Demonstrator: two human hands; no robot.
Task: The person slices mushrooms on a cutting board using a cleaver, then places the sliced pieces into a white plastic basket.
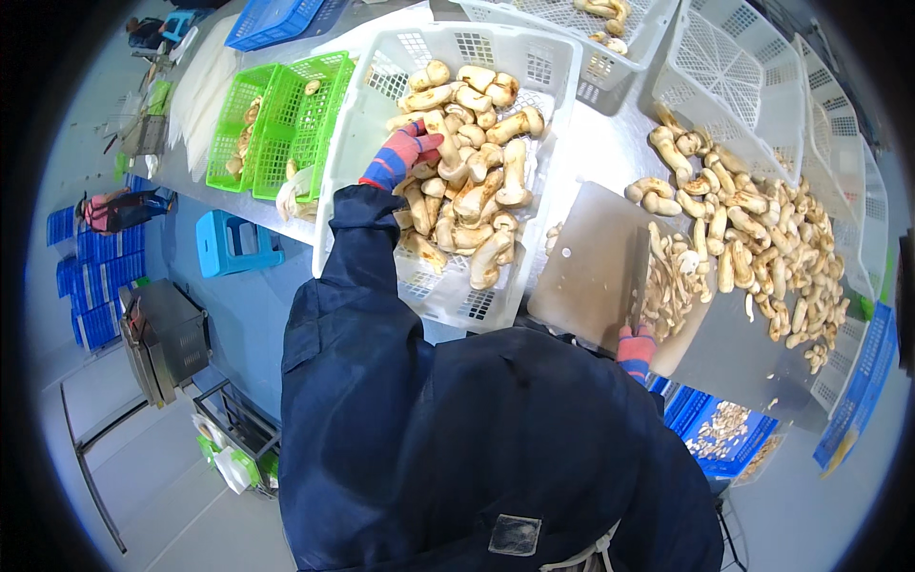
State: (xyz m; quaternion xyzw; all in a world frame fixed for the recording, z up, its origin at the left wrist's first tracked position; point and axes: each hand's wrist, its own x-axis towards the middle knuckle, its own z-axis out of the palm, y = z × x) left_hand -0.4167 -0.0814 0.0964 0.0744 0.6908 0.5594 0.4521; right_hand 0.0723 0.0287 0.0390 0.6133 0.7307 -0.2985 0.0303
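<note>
My left hand, in a pink and blue striped glove, grips a thick-stemmed mushroom over a white plastic crate that holds many whole mushrooms. In the same kind of glove, my right hand is closed at the near end of a broad-bladed knife. The blade stands on edge on a cutting board. Sliced mushroom pieces lie just right of the blade. Beyond them a large heap of whole mushrooms spreads over the metal table.
Two green baskets with a few mushrooms stand left of the crate. More white crates are at the upper right. A blue crate below right holds mushroom pieces. A blue stool stands at left; farther off is a person.
</note>
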